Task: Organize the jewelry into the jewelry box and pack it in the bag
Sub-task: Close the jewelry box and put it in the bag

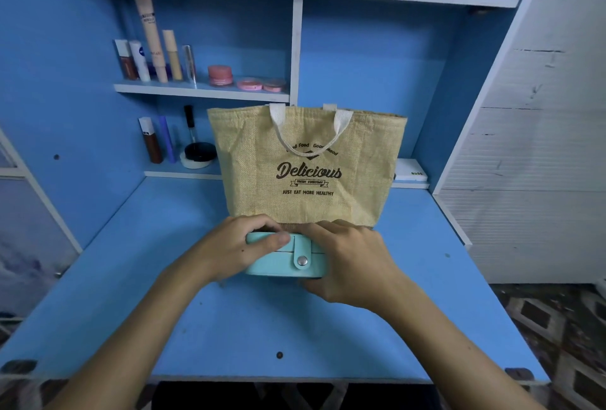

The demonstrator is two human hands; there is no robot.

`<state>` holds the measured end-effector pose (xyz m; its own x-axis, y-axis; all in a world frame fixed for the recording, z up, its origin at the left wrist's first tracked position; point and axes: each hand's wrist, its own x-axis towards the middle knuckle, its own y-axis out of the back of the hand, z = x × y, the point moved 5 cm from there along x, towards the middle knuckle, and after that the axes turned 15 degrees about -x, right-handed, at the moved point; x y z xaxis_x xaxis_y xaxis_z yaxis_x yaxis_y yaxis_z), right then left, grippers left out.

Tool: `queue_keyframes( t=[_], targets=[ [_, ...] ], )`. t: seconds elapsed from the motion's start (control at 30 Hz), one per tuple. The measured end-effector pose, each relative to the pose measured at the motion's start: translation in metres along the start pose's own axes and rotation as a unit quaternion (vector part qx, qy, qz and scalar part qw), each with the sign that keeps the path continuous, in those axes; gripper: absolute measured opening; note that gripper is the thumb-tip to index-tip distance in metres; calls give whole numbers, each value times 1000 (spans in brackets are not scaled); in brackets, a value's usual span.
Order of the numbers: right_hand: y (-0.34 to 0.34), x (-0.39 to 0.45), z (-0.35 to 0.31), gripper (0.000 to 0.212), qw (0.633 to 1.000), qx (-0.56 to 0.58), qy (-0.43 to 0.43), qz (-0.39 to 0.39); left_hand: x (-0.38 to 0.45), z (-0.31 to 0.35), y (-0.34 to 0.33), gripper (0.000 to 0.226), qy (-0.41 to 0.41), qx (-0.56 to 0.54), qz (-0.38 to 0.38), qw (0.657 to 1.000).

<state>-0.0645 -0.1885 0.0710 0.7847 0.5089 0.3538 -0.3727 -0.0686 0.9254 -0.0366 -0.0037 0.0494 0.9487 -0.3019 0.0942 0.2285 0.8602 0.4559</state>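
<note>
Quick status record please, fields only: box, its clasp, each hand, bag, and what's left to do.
box: teal jewelry box on the blue desk, lid down
clasp: snap strap lies over the front, apparently fastened
left hand: grip over box's left top edge
right hand: grip around box's right end
bag: yellow burlap bag upright just behind the box
remaining: box not yet in bag

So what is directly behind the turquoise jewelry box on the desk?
The yellow woven bag stands upright just behind the jewelry box, which both hands hold: left hand, right hand. The bag's bottom edge is partly hidden by the hands and the box.
</note>
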Motion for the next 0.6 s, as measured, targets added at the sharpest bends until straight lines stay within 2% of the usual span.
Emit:
queue_keyframes(
  t=[0.13,0.27,0.47,0.6],
  targets=[
    [1,2,0,64,1000,6,-1,-7,2,6,2,54,-59,-5,18,998],
    [4,3,3,58,1000,4,-4,-3,11,21,21,49,-139,2,102,985],
    [39,18,15,63,998,-2,-18,61,38,62,67,26,-268,118,257,921],
    [75,34,27,63,993,-3,-30,114,64,80,92,28,-280,171,302,895]
  ],
)
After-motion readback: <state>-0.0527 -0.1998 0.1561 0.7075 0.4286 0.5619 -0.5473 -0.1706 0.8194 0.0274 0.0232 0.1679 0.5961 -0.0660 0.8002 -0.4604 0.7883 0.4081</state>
